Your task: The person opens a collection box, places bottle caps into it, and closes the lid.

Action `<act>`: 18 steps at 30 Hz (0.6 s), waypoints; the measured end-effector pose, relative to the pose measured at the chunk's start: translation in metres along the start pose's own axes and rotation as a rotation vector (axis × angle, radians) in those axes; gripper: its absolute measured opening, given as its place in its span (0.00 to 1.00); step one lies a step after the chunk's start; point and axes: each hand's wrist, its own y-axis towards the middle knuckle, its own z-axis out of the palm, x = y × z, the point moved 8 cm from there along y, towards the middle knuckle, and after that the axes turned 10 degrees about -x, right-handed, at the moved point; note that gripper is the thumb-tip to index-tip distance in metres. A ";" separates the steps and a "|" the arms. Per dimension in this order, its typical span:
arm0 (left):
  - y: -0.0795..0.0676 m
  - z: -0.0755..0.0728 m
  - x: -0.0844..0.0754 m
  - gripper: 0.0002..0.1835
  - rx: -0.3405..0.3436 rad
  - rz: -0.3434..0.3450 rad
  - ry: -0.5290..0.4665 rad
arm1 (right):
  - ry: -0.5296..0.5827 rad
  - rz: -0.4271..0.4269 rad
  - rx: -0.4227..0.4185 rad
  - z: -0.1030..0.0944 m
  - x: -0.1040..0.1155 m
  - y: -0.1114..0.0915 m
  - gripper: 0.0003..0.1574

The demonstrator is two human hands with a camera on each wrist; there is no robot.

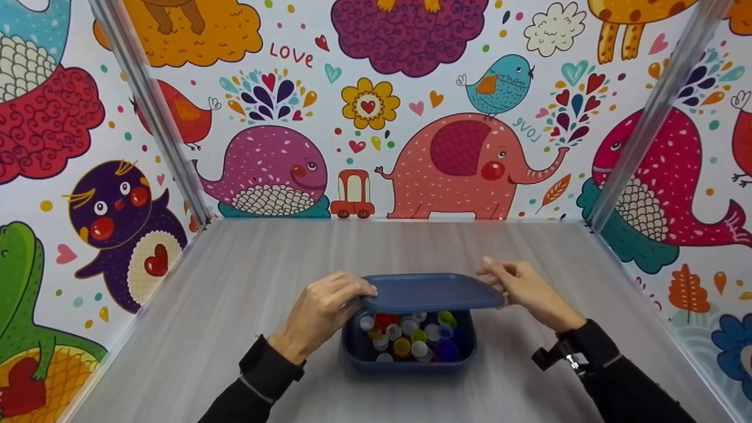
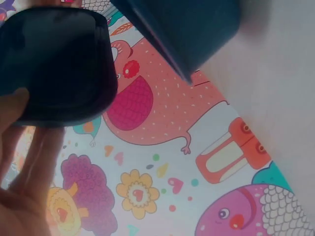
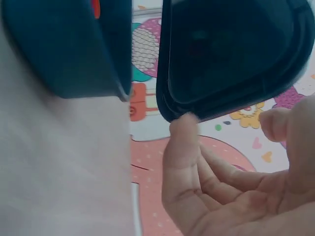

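Note:
A dark blue plastic lid (image 1: pixel 432 292) is raised and tilted over the back of a matching rectangular container (image 1: pixel 408 369). Inside the container are several small caps (image 1: pixel 402 346) in white, yellow, green, red and blue. My left hand (image 1: pixel 322 308) pinches the lid's left end, thumb on one face and fingers on the other, as the left wrist view shows. At the opposite end, my right hand (image 1: pixel 531 294) touches the lid's edge with a fingertip. Its thumb (image 3: pixel 275 123) stands apart from the lid in the right wrist view.
The container stands on a pale grey wood-grain table (image 1: pixel 264 258). Cartoon-printed panels (image 1: pixel 376 147) rise at the back and both sides, joined by metal posts (image 1: pixel 652 129) at the rear corners.

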 end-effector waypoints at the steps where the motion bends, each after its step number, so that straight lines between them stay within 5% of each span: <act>1: -0.001 0.000 -0.001 0.20 0.002 0.009 -0.009 | -0.012 0.004 0.012 0.003 -0.002 0.000 0.41; 7: -0.005 0.001 0.000 0.20 -0.006 0.037 -0.018 | 0.053 0.051 0.073 0.022 -0.011 -0.004 0.34; 11: -0.009 0.003 0.004 0.20 0.002 -0.006 0.013 | 0.155 0.086 0.036 0.027 -0.014 -0.004 0.32; 14: -0.012 0.003 0.010 0.24 0.024 -0.091 0.068 | 0.188 0.086 -0.025 0.027 -0.011 -0.006 0.32; 18: -0.018 0.002 0.025 0.26 0.057 -0.314 0.099 | 0.199 0.051 -0.095 0.026 -0.004 -0.011 0.32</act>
